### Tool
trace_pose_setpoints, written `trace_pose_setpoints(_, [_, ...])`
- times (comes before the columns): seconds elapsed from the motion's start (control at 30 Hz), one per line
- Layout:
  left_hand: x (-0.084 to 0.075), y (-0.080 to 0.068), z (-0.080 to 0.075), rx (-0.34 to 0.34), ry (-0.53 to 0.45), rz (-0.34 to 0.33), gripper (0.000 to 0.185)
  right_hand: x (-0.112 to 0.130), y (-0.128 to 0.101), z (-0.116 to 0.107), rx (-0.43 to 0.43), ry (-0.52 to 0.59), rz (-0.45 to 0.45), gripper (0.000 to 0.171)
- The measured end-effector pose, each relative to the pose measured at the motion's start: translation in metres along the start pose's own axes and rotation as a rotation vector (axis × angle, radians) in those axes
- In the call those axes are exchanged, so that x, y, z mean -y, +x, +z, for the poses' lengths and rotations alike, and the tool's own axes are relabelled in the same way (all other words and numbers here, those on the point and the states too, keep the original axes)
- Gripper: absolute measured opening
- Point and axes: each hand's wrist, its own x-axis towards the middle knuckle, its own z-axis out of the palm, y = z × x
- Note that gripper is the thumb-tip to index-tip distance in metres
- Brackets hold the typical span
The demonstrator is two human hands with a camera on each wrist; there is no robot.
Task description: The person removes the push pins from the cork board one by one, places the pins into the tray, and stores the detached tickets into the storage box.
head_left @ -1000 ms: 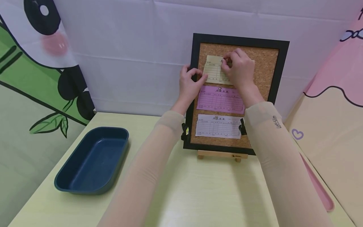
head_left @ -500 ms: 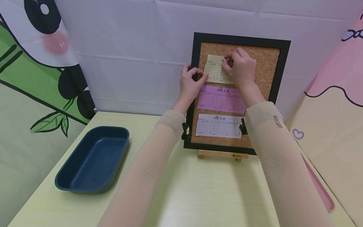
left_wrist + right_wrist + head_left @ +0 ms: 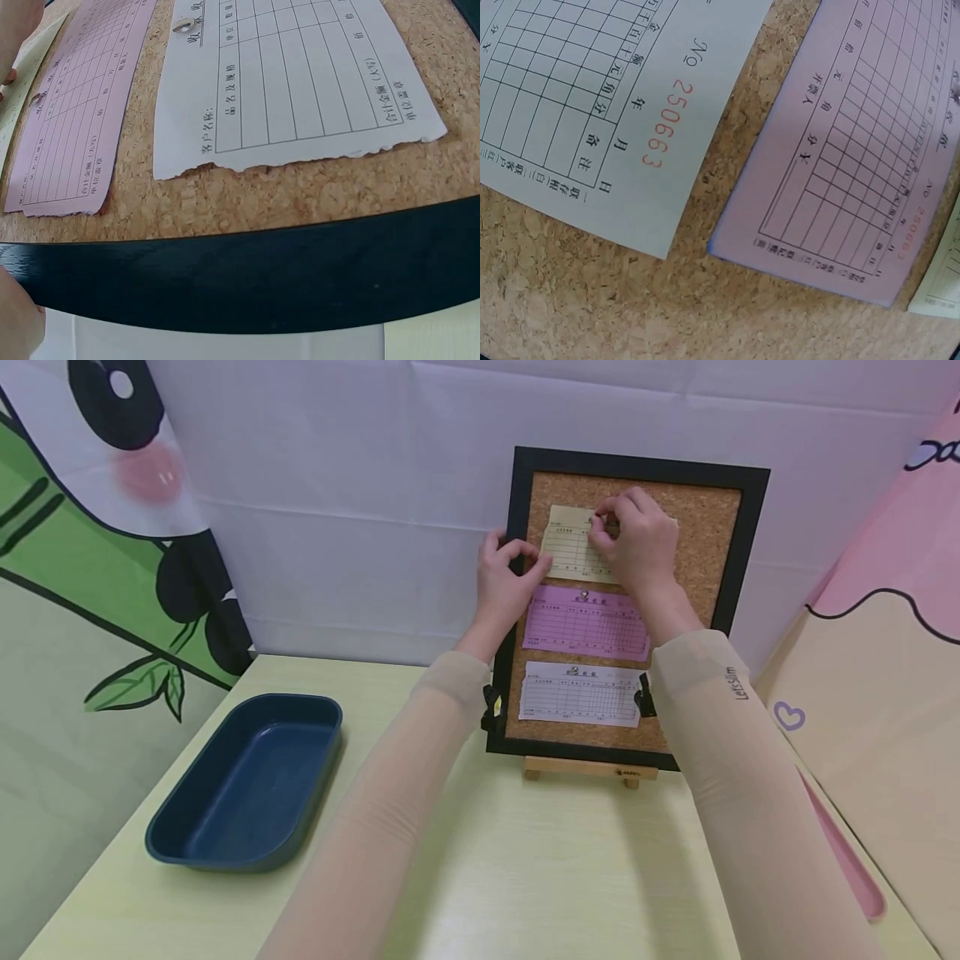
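A black-framed corkboard [image 3: 705, 535] leans on a small wooden easel [image 3: 588, 767]. Three receipt slips hang on it: yellow [image 3: 568, 550] at the top, pink [image 3: 585, 627] in the middle, white [image 3: 579, 697] at the bottom. My left hand [image 3: 506, 585] grips the board's left edge, its thumb at the yellow slip's left side. At the top middle of that slip, my right hand [image 3: 642, 545] pinches a thumbtack, which the fingertips hide. A pale thumbtack [image 3: 184, 25] shows on the white slip in the left wrist view. The right wrist view shows slip ends on cork.
On the table's left stands a deep blue tray [image 3: 156, 852]. A pink flat object [image 3: 847, 860] lies by the right edge, partly behind the right sleeve. Printed cloth [image 3: 360, 510] hangs close behind the board. Black straps sit at both wrists.
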Motion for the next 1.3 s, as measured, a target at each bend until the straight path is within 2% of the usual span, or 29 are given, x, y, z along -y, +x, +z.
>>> trace_pose_setpoints(0.33, [-0.001,0.000,0.000,-0.001,-0.010,0.002,0.020,0.000,0.000,0.000,-0.008,0.013,0.003,0.021])
trace_pose_setpoints(0.6, [-0.001,0.000,0.001,-0.002,-0.021,-0.006,0.020,0.000,-0.001,-0.004,-0.037,0.049,0.048,0.022])
trace_pose_setpoints(0.77, [-0.002,0.000,0.000,-0.006,-0.021,-0.015,0.020,0.000,-0.001,-0.003,-0.027,0.042,0.046,0.024])
trace_pose_setpoints(1.03, [-0.003,-0.002,0.000,-0.010,-0.006,-0.022,0.021,0.001,-0.001,-0.003,-0.032,0.054,0.094,0.025])
trace_pose_setpoints(1.3, [-0.008,-0.006,-0.004,-0.078,0.004,0.003,0.021,0.006,-0.001,-0.012,-0.038,0.055,0.088,0.025])
